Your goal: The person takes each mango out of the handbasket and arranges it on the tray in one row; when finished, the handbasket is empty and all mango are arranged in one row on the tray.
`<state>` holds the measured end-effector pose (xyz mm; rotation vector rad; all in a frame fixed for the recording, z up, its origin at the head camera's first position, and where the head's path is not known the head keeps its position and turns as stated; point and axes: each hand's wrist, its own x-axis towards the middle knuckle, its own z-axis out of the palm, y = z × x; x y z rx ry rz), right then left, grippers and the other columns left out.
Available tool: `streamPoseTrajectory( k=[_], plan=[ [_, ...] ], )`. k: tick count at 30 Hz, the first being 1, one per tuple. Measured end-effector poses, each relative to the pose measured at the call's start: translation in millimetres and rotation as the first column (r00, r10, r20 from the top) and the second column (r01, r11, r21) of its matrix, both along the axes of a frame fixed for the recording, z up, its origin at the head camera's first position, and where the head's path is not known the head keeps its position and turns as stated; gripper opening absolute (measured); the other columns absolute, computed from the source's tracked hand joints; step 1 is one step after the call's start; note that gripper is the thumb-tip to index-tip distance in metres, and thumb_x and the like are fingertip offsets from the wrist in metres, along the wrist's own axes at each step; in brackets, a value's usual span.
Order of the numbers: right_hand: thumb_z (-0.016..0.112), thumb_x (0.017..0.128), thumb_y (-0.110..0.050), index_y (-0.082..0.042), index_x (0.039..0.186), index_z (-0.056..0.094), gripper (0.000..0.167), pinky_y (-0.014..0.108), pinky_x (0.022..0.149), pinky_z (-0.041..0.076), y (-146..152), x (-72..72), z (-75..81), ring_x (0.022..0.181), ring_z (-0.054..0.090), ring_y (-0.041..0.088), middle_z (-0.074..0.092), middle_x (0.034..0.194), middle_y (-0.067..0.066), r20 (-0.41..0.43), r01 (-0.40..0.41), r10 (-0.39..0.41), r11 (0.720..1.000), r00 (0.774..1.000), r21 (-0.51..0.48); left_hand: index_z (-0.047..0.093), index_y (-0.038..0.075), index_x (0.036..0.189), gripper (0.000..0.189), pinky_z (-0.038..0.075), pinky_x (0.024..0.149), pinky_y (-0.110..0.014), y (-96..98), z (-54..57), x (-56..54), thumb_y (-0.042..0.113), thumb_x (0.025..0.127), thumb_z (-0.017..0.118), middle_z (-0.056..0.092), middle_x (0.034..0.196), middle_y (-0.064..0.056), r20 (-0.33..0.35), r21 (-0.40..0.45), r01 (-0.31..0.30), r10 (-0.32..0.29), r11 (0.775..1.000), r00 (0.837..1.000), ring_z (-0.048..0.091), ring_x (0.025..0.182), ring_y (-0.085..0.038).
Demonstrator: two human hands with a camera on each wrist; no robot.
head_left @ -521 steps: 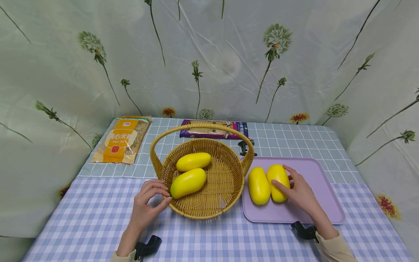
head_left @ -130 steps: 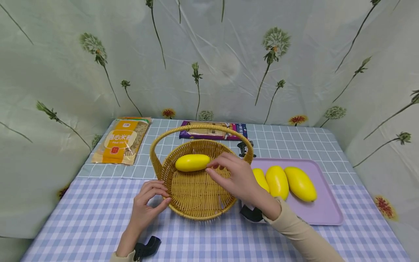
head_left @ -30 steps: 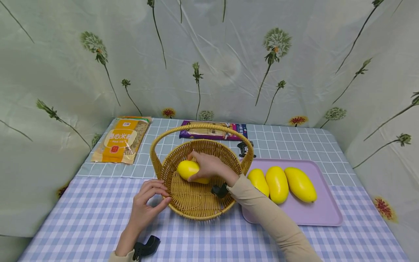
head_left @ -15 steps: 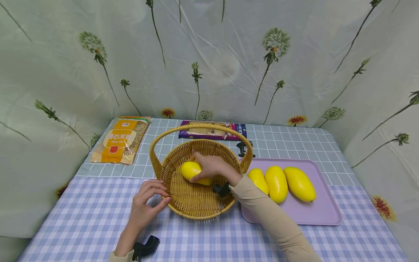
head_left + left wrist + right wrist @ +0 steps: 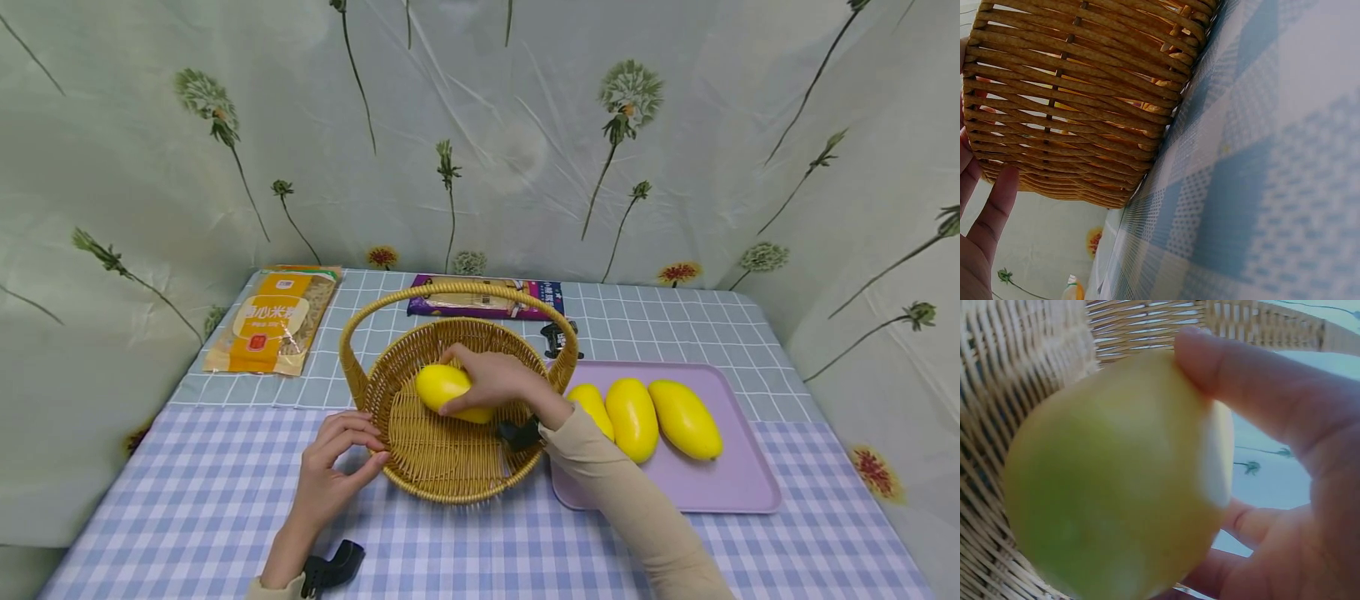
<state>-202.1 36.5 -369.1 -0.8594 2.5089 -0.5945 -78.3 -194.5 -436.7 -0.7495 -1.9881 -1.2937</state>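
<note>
A yellow mango (image 5: 441, 387) is inside the round wicker basket (image 5: 420, 479), gripped by my right hand (image 5: 491, 382) with the thumb on its near side and the fingers over its far side. In the right wrist view the mango (image 5: 1116, 481) shows a greenish end close to the woven wall. My left hand (image 5: 337, 462) pinches the basket's left rim between thumb and fingers; in the left wrist view its fingers (image 5: 999, 209) lie against the outer weave. On the lilac tray (image 5: 742, 467) to the right rest three more mangoes (image 5: 632, 421), side by side, the leftmost partly behind my right sleeve.
An orange food packet (image 5: 273, 321) lies at the back left, and a purple packet (image 5: 536, 300) lies behind the basket. Between basket and tray, farther back, sits a small black object (image 5: 558, 340). The tall basket handle (image 5: 457, 288) arches over the opening. A floral curtain hangs behind the table.
Earlier two mangoes lay in the basket and two on the tray; now the tray bears three. My right hand has gripped the basket's last mango and shifted it slightly right. My left hand stays put.
</note>
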Motion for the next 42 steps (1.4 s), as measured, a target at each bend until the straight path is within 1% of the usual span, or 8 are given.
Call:
streamPoseTrajectory(
  k=[5,10,18,21,24,28,36,42],
  plan=[
    [0.074,0.074,-0.054,-0.026,0.129,0.044,0.069,0.031,0.067,0.046,5,5.7,6.9,0.08,0.056,0.015,0.062,0.104,0.0,-0.043,0.009,-0.011,0.998,0.999,-0.054,0.065,0.003,0.076,0.018,0.04,0.095,-0.029,0.0,0.3,0.5,0.017,0.083,0.075,0.062,0.086,-0.015,0.005,0.0,-0.001,0.001,1.0,1.0,0.053,0.097,-0.032],
    [0.073,0.075,-0.055,-0.027,0.131,0.043,0.069,0.03,0.068,0.046,10,14.3,12.3,0.081,0.056,0.014,0.061,0.105,-0.004,-0.071,0.005,-0.016,0.989,0.997,-0.147,0.065,0.003,0.077,0.015,0.04,0.095,-0.029,-0.2,0.5,0.4,0.013,0.08,0.076,0.062,0.086,-0.015,0.004,0.001,0.0,0.0,1.0,1.0,0.053,0.097,-0.032],
    [0.069,0.078,-0.057,-0.026,0.141,0.038,0.077,0.029,0.076,0.048,22,31.5,15.9,0.093,0.055,0.009,0.057,0.122,-0.008,-0.165,-0.087,0.047,0.966,0.985,-0.243,0.066,0.003,0.077,0.013,0.04,0.095,-0.029,-0.6,-0.2,0.8,0.009,0.078,0.077,0.062,0.086,-0.016,0.016,-0.006,-0.006,0.007,1.0,1.0,0.054,0.097,-0.033],
    [0.07,0.078,-0.055,-0.025,0.142,0.039,0.076,0.029,0.079,0.048,26,36.9,16.2,0.097,0.055,0.008,0.056,0.123,-0.008,-0.196,-0.092,0.038,0.957,0.98,-0.277,0.066,0.003,0.077,0.012,0.039,0.095,-0.028,-0.5,-0.3,1.0,0.008,0.078,0.077,0.062,0.085,-0.016,0.016,-0.006,-0.007,0.007,1.0,1.0,0.053,0.096,-0.034],
    [0.072,0.078,-0.051,-0.025,0.141,0.041,0.075,0.03,0.082,0.047,31,42.5,16.5,0.099,0.054,0.008,0.055,0.123,-0.009,-0.209,-0.084,0.018,0.947,0.978,-0.311,0.066,0.003,0.077,0.012,0.039,0.095,-0.028,-0.4,-0.2,1.1,0.004,0.075,0.077,0.062,0.085,-0.017,0.02,-0.007,-0.007,0.007,1.0,1.0,0.053,0.096,-0.035],
    [0.076,0.076,-0.047,-0.026,0.139,0.041,0.075,0.03,0.085,0.047,37,52.1,17.2,0.102,0.052,0.005,0.053,0.124,-0.012,-0.218,-0.065,-0.013,0.935,0.976,-0.349,0.066,0.003,0.077,0.012,0.039,0.095,-0.028,-0.4,-0.1,1.0,0.006,0.076,0.077,0.062,0.086,-0.017,0.02,-0.008,-0.007,0.008,1.0,1.0,0.053,0.096,-0.035],
    [0.077,0.075,-0.048,-0.031,0.137,0.038,0.075,0.033,0.081,0.05,55,72.5,18.9,0.1,0.053,0.006,0.051,0.126,-0.014,-0.199,-0.004,-0.098,0.889,0.975,-0.458,0.066,0.003,0.077,0.014,0.039,0.095,-0.029,-0.3,-0.1,0.2,0.012,0.081,0.076,0.062,0.086,-0.016,0.005,-0.002,0.002,-0.002,1.0,1.0,0.054,0.096,-0.033],
    [0.081,0.074,-0.039,-0.025,0.136,0.039,0.076,0.031,0.079,0.05,71,84.6,13.8,0.096,0.055,0.01,0.05,0.128,-0.012,-0.205,0.016,-0.156,0.832,0.966,-0.555,0.066,0.003,0.077,0.014,0.039,0.095,-0.029,-0.3,-0.2,0.1,0.012,0.081,0.076,0.062,0.086,-0.016,0.003,-0.004,-0.001,0.001,1.0,1.0,0.054,0.096,-0.033]
  ],
)
